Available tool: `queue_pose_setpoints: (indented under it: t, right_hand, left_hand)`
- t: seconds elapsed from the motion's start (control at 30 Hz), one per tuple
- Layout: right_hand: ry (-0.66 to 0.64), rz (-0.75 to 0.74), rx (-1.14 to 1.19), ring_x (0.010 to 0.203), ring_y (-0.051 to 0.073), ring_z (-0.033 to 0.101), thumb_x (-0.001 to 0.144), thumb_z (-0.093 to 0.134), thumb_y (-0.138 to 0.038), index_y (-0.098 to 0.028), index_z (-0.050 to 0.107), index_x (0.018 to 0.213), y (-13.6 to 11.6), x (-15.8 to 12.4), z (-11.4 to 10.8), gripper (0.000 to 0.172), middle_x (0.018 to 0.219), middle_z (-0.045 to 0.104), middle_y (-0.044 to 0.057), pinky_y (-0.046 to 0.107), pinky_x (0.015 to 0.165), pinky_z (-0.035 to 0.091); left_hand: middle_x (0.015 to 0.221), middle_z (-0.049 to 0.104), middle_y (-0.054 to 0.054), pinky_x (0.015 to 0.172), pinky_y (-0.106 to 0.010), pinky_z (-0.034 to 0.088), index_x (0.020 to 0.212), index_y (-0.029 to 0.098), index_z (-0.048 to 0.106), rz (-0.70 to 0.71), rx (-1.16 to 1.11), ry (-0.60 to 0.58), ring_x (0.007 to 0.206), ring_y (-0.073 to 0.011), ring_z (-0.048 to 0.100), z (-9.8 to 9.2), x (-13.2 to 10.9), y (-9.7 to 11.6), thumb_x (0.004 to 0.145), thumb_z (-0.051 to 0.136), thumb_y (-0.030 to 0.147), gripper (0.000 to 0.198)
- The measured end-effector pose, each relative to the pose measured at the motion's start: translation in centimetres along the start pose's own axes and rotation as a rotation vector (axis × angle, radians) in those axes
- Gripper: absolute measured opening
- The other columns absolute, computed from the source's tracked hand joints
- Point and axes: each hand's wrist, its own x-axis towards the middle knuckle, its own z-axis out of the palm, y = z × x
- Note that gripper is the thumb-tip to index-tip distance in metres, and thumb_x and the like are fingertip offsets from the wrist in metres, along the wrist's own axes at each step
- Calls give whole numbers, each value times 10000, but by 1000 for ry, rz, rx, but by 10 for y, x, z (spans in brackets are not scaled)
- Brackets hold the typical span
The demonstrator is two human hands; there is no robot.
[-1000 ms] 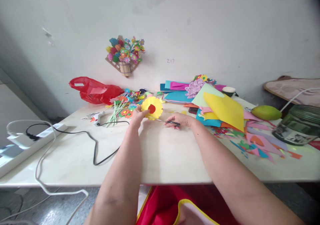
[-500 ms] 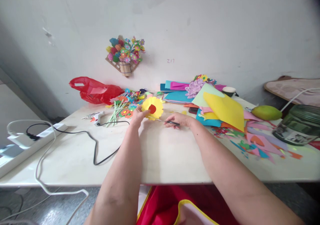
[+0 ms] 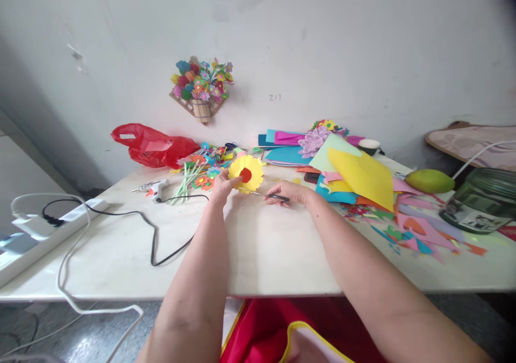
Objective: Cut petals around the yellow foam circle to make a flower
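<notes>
A yellow scalloped flower point(image 3: 255, 172) with a red round centre is pinched by its left edge in my left hand point(image 3: 222, 186), thumb on its face. My right hand point(image 3: 291, 193) grips a pair of scissors point(image 3: 277, 197) by the dark handles. Their thin metal blades point left and reach the lower edge of the flower; whether they are parted I cannot tell. Just left of my left hand lie orange and red small flowers point(image 3: 205, 182) and a bundle of pale green stems point(image 3: 187, 180).
A glue gun point(image 3: 159, 191) and its black cord lie left, near a white power strip point(image 3: 76, 215). A red plastic bag point(image 3: 157, 147) sits behind. Coloured sheets point(image 3: 363, 172), scraps point(image 3: 419, 234), a mango-like fruit point(image 3: 429, 181) and a glass jar point(image 3: 481, 201) are at right.
</notes>
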Motion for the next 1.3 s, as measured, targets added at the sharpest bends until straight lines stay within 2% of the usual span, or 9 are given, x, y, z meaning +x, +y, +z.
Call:
queue_pose_setpoints:
  t: [0.3,0.73,1.0,1.3]
  right_hand:
    - [-6,2,23,380,25,355,654,717,-386,-120,729,916,-5,-2,1,373,530,547,-13,182,372,260]
    - [-11,-15,121,395,29,330,654,704,-403,-116,723,930,-4,-2,-1,399,512,505,-30,187,380,229]
    - [12,-47,160,441,39,355,643,703,-390,-110,728,904,-4,-2,1,383,554,524,-15,195,400,228]
    - [42,-56,114,445,44,358,643,705,-404,-118,727,967,0,0,0,432,574,554,-1,206,414,231]
  left_hand:
    - [749,654,-16,573,-240,447,830,140,612,15,-22,7,623,-134,588,0,3,-3,488,765,262,394]
    - [672,613,3,532,-230,376,777,142,602,6,8,103,568,-113,527,1,1,3,482,729,269,345]
    - [725,630,-14,565,-235,403,794,145,609,-21,-10,119,609,-122,550,1,3,2,486,727,272,354]
    - [727,633,-7,583,-250,417,778,167,610,-53,-8,148,616,-127,554,1,0,6,482,729,293,343]
